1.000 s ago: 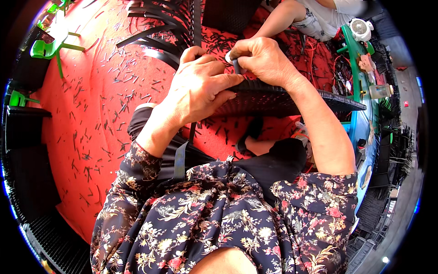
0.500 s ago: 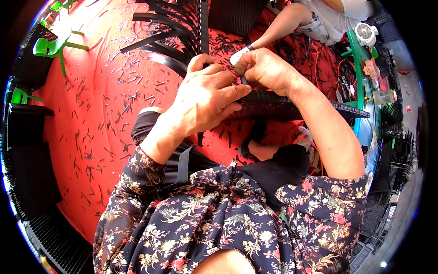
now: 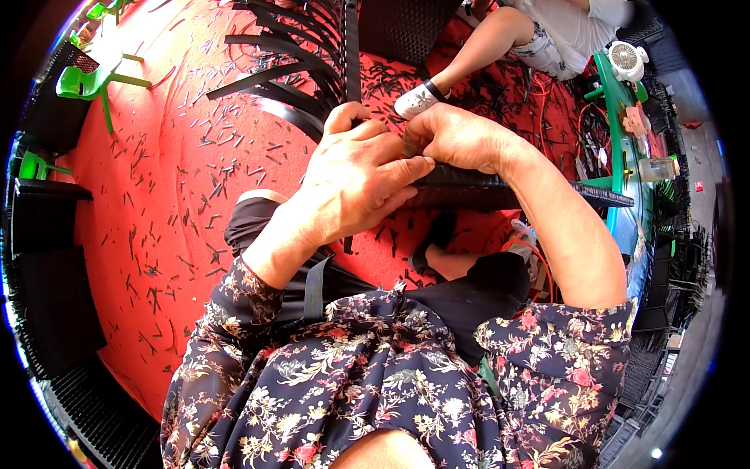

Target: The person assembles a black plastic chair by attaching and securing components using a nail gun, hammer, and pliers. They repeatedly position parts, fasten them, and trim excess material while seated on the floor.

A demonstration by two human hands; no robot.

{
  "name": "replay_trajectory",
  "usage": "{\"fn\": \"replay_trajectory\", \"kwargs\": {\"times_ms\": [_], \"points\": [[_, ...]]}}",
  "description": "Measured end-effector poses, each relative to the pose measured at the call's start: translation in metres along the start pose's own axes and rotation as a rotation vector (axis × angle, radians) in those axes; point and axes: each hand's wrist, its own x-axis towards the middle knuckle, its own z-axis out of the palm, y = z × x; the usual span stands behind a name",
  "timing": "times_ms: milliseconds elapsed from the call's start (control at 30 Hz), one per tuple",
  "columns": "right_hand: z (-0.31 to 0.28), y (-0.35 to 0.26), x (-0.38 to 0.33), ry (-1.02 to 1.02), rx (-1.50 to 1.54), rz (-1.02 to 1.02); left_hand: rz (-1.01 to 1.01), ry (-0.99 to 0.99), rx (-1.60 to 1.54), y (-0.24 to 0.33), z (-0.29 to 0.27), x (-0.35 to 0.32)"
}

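In front of my knees stands a black woven frame (image 3: 461,177) with a strip-wrapped edge. Its upright part has many long loose black plastic strips (image 3: 273,76) fanning out to the left. My left hand (image 3: 355,168) is closed over the corner of the frame, thumb pointing right along the wrapped edge. Close beside it, my right hand (image 3: 453,137) is bent at the wrist with fingers curled in a pinch at the same corner. The strip end between its fingers is mostly hidden by both hands.
Short black offcuts (image 3: 226,141) litter the red floor covering (image 3: 133,234). Another person's leg (image 3: 484,47) and white clog (image 3: 418,99) are just beyond my hands. On the right, a green-edged table (image 3: 617,148) holds a small white fan (image 3: 625,59). A green chair (image 3: 82,80) stands far left.
Both hands have shifted slightly down toward me. The dark strip that showed between them is now covered by my fingers. The other person's foot has moved a little.
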Motion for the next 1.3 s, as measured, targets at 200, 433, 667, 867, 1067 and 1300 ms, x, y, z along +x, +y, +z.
{"fn": "replay_trajectory", "kwargs": {"times_ms": [200,433,667,867,1067,1300], "points": [[-0.002,0.001,-0.001,-0.083,0.060,-0.046,-0.003,0.007,-0.006,0.001,0.000,0.001],[-0.001,0.010,0.001,-0.114,0.105,-0.194,-0.027,0.018,-0.014,0.001,0.000,0.003],[0.020,0.003,-0.047,0.562,0.128,-0.561,-0.112,-0.019,-0.001,-0.001,0.001,0.001],[0.060,-0.001,-0.048,0.896,-0.402,-0.716,-0.108,0.041,0.011,-0.004,0.002,0.002],[0.064,0.000,-0.045,1.041,-0.284,-0.840,-0.108,0.047,-0.011,-0.008,0.003,0.001],[0.050,-0.008,-0.059,1.050,-0.478,-0.947,-0.119,0.089,0.000,-0.005,0.006,-0.002]]}}
